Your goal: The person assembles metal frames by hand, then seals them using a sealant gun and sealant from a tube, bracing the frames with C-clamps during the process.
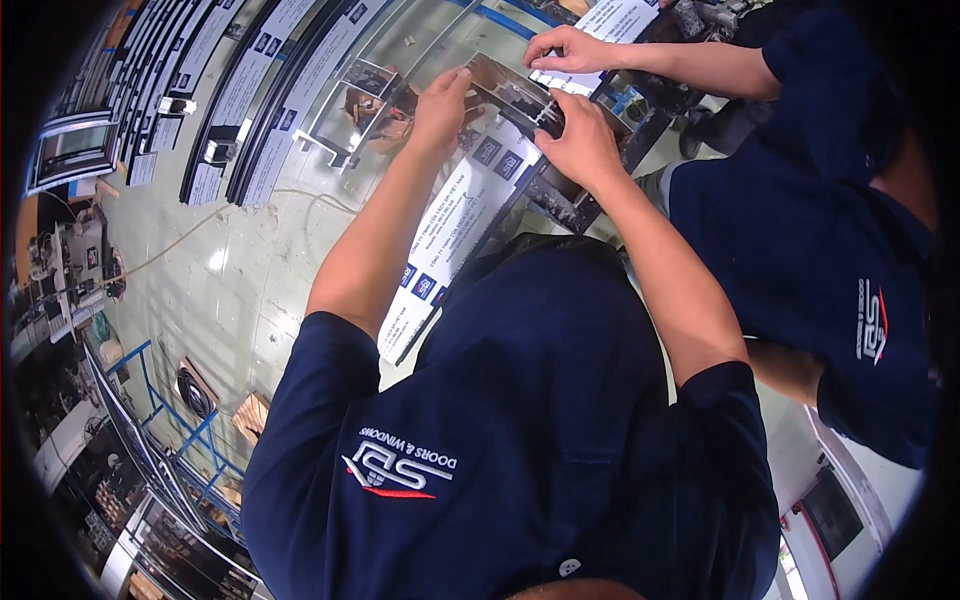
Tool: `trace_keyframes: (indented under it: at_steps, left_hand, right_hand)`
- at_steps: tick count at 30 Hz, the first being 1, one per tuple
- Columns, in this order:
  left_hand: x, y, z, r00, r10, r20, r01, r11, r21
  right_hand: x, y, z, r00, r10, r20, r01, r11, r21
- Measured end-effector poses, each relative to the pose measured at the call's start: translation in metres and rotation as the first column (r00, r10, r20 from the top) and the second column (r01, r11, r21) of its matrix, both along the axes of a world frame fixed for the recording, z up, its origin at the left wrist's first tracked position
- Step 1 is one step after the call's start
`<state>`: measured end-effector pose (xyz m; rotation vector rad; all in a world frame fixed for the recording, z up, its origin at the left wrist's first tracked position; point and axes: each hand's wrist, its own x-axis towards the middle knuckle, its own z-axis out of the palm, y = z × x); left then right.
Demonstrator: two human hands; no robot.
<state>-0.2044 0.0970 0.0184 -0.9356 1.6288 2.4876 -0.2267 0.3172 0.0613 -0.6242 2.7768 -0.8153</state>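
Two hands of the wearer worked at one dark frame corner point(520, 100), a metal profile joint wrapped in white printed film, lying on a bench ahead of the dark blue shirt point(520, 400). The left hand point(440, 105) lay on the left arm of the corner, fingers fairly flat and close together, pressing down rather than gripping; whether anything sat under the palm could not be told. The right hand point(578, 135) sat just beside it on the right, fingers curled narrow around the edge of the profile at the joint, thumb toward the film. A long filmed profile point(440, 250) ran from the corner back toward the wearer's chest.

A co-worker in a like blue shirt stood on the right; that person's hand point(570, 50) rested on the far end of the same piece, fingers bent over the white film point(610, 20). More filmed profiles point(250, 90) lay on the pale floor point(230, 280) well to the left.
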Motion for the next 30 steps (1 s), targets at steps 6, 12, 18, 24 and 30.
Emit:
trace_keyframes:
  at_steps: [6,12,18,24,30]
  left_hand:
    - [0.003,-0.001,-0.004,1.000,-0.001,-0.008,0.001,1.000,-0.018]
    - [0.010,-0.003,-0.001,0.998,-0.033,-0.051,0.033,0.999,0.002]
    - [0.003,-0.008,-0.008,0.995,-0.073,-0.073,0.071,0.997,-0.029]
    - [0.004,-0.005,-0.019,0.993,0.005,-0.115,0.021,0.974,0.224]
    - [0.012,0.002,-0.026,0.985,0.067,-0.162,0.006,0.911,0.412]
  right_hand:
    - [-0.001,0.004,-0.005,1.000,-0.017,-0.016,0.017,1.000,0.008]
    - [0.005,0.008,-0.011,0.998,0.014,-0.062,-0.016,0.999,-0.039]
    - [0.002,0.010,-0.015,0.994,0.020,-0.107,-0.026,0.998,-0.059]
    - [0.004,0.017,-0.018,0.996,-0.001,-0.089,-0.012,0.989,-0.149]
    - [0.010,0.013,-0.029,0.998,-0.050,-0.047,0.040,0.981,-0.189]
